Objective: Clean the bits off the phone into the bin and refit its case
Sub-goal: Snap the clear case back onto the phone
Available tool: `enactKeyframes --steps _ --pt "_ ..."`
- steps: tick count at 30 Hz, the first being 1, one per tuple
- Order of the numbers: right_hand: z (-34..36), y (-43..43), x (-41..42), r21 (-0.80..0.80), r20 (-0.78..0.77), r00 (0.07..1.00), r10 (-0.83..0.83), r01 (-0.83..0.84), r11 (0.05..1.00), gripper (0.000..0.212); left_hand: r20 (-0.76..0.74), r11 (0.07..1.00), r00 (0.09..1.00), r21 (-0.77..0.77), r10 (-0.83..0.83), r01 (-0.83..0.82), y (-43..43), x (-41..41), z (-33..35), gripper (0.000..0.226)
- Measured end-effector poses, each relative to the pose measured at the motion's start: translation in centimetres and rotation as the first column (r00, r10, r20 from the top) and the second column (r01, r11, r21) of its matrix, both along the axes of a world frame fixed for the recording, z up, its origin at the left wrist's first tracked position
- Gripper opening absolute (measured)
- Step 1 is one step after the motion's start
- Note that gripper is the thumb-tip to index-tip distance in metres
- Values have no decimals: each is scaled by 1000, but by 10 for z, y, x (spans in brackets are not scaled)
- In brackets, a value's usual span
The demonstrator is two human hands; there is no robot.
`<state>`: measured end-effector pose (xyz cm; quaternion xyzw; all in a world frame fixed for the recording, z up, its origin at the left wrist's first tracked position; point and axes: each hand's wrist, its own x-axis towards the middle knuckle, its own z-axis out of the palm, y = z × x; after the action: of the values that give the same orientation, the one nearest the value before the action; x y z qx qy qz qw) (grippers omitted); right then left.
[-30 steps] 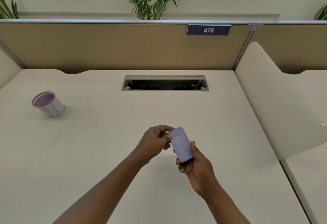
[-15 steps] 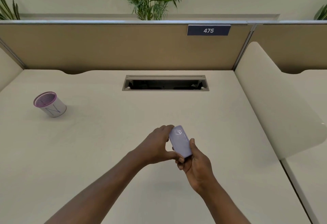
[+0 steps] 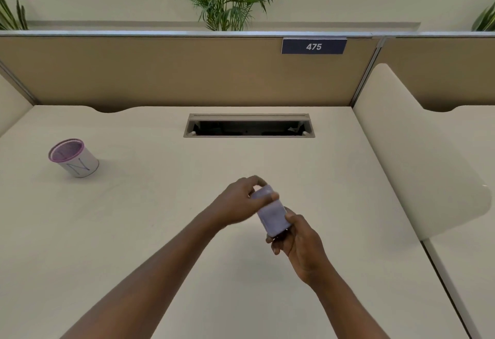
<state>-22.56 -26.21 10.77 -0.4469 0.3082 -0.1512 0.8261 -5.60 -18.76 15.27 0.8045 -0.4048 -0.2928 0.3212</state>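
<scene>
A lavender phone point(image 3: 273, 214) in its case is held upright above the middle of the desk, its back towards me. My right hand point(image 3: 297, 239) grips its lower end from the right. My left hand point(image 3: 241, 199) curls over its top end, thumb across the back and fingers behind it. The image is blurred around the top of the phone, so I cannot tell whether the case is seated there. The bin point(image 3: 73, 157), a small white cup with a purple rim and mesh lining, stands far left on the desk, well away from both hands.
The cream desk point(image 3: 160, 231) has an open cable slot point(image 3: 249, 127) at the back centre. A tan partition with the sign 475 point(image 3: 313, 46) closes the back, and a curved cream divider point(image 3: 417, 167) stands on the right. Plants rise behind the partition.
My left hand has slid up from the phone's left side and now wraps over its top end. The phone has stayed in my right hand, shifting only slightly.
</scene>
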Motion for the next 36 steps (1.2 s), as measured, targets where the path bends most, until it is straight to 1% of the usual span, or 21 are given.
enactKeyframes --steps 2,3,6,8,10,14,16,19,22,26,29,30,33,34,36 --pt "1 -2 2 -37 -4 1000 27 -27 999 44 -66 995 994 -37 87 -89 -5 -1 0 26" --pt "1 -4 3 -60 -3 999 38 -38 997 41 -80 991 989 -46 125 -128 -7 -2 0 22" --pt "2 -9 3 -163 -16 997 77 -78 984 35 -125 978 973 -59 194 -202 -9 0 2 22" --pt "0 -14 1 -195 -28 996 86 -90 977 32 -148 980 972 -49 182 -191 -9 3 3 23" --pt "-2 -17 -1 -189 -25 996 90 -93 978 30 -181 984 969 -32 167 -176 -10 4 3 24" --pt "-4 -24 -6 -97 52 991 123 -118 988 31 -338 977 922 -31 189 -212 -8 8 -1 26" --pt "-6 -29 -9 -68 82 984 160 -154 986 36 -422 977 889 -32 178 -211 -7 11 -3 26" --pt "-8 -35 -13 -101 74 977 200 -192 976 48 -533 983 834 -22 142 -182 -5 13 -3 24" --pt "-10 -38 -15 -126 49 981 187 -179 976 52 -584 989 803 -7 118 -151 -5 15 -2 25" --pt "-14 -42 -14 -190 -32 988 148 -151 970 49 -579 988 806 -1 123 -151 -11 12 -4 28" --pt "-16 -47 -14 -199 -53 989 135 -143 969 47 -554 989 824 -16 116 -150 -15 7 -8 28" --pt "-17 -49 -14 -194 -54 988 142 -150 969 46 -514 993 852 -13 96 -120 -16 4 -10 31" --pt "-19 -55 -16 -172 -54 984 171 -178 969 43 -302 999 952 45 42 -30 -21 -9 -17 47" --pt "-19 -56 -16 -170 -61 983 173 -181 969 42 -241 998 970 59 36 -22 -23 -13 -19 51" --pt "-20 -60 -16 -176 -83 983 163 -176 969 40 -186 999 982 48 34 -26 -27 -20 -23 51"
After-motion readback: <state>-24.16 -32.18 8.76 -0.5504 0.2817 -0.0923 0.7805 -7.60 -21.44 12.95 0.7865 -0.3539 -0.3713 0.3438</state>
